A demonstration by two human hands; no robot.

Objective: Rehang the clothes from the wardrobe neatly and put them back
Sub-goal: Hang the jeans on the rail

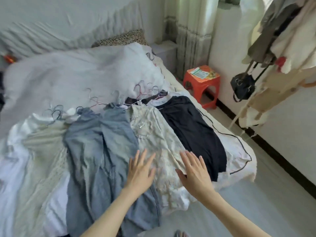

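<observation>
Both hands' fingers spread open; left hand (pixel 139 170) on jeans (pixel 102 142); right hand (pixel 195 170) over cream garment (pixel 153 134).

The bed (pixel 239 151) carries a rumpled pale quilt (pixel 77 77) at the far side — nearer lie hangered clothes: cream dress (pixel 39 151), blue jeans (pixel 95 142), floral garment (pixel 157 134), black top (pixel 193 130).

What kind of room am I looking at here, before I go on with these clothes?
Most likely a bedroom at home. A bed with a rumpled quilt has hangered clothes spread across it, curtains hang at the far wall, and a clothes rack with garments and a black bag stands on the right.
</observation>
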